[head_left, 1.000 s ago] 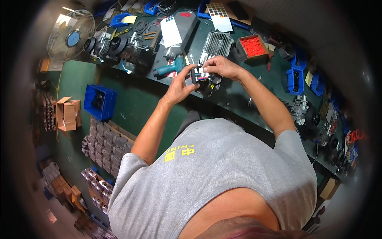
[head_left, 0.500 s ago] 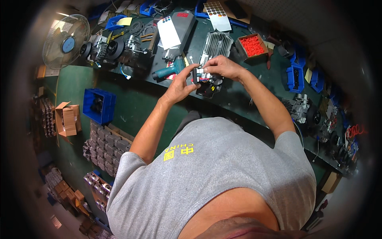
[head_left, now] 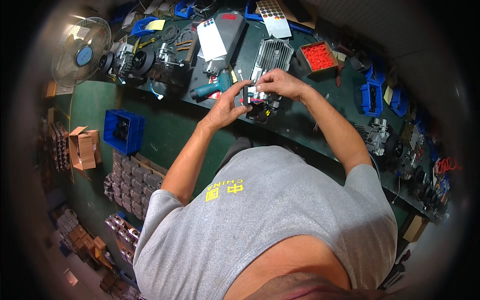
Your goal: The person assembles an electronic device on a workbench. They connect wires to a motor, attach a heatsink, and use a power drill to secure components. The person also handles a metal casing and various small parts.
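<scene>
My left hand grips a flat black module on edge, thumb at its near end and fingers at the far end. My right hand pinches a small white plug connector against the module's right face. Red and blue wires run from there toward a metal motor assembly with a finned silver housing, lying on the bench beneath my hands. Its near end is dark, with small yellow pieces on it. Whether the plug sits fully in its socket I cannot tell.
Left of my hands lies a teal power screwdriver, with a grey housing behind it. A carton of red caps stands to the right. More motor assemblies line the bench. A fan stands far left, above a blue crate.
My hands stay nearly in place, still holding the module and the white plug. Only very slight finger movement shows.
</scene>
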A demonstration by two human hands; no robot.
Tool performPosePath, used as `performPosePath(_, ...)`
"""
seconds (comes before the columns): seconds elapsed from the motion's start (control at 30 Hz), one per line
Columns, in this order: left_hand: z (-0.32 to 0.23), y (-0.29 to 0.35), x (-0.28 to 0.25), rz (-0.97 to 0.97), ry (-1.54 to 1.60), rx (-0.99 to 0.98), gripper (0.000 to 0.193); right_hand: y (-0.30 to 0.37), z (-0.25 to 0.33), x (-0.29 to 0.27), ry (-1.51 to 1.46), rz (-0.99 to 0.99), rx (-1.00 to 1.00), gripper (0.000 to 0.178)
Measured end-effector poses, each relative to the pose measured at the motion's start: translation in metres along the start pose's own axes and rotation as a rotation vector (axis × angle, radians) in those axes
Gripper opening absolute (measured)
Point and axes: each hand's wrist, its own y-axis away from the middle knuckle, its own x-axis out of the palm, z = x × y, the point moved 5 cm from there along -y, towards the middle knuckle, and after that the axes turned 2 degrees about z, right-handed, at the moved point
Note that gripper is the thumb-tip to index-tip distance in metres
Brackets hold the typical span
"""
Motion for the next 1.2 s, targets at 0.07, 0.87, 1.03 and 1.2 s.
performPosePath(0.07,0.0,-0.001,0.001,0.018,0.027,0.021,0.074,-0.001,-0.004,0.0,-0.023,0.002,0.008,0.019)
performPosePath(0.87,-0.035,0.003,0.022,-0.068,-0.4,0.203,0.079,0.024,-0.017,0.002,0.037,-0.002,0.008,0.027)
performPosePath(1.03,-0.023,0.006,0.038,-0.046,-0.102,0.034,0.076,0.053,-0.022,0.021,0.327,-0.069,0.021,0.031)
performPosePath(1.2,0.127,0.011,0.018,-0.365,0.119,-0.292,0.042,0.082,-0.064,-0.006,-0.149,-0.334,-0.086,0.026)
